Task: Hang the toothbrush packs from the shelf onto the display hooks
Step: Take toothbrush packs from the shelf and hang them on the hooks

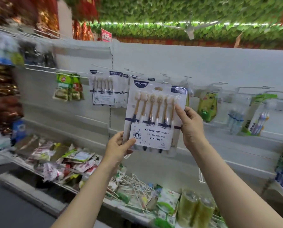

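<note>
A white toothbrush pack [154, 112] with several tan-handled brushes is held upright in front of the white display wall. My left hand [119, 145] pinches its lower left corner. Along the pack's right edge my right hand [191, 125] grips it, thumb on the front. Its top sits level with the display hooks [165, 76] behind it. Several identical packs [104, 91] hang on hooks just to the left.
Green sachets [68, 88] hang further left; green and clear toothbrush packs [208, 106] hang to the right. The lower shelf [91, 193] holds mixed packets, loose sticks and green rolls [193, 209]. Blurred goods fill the far left.
</note>
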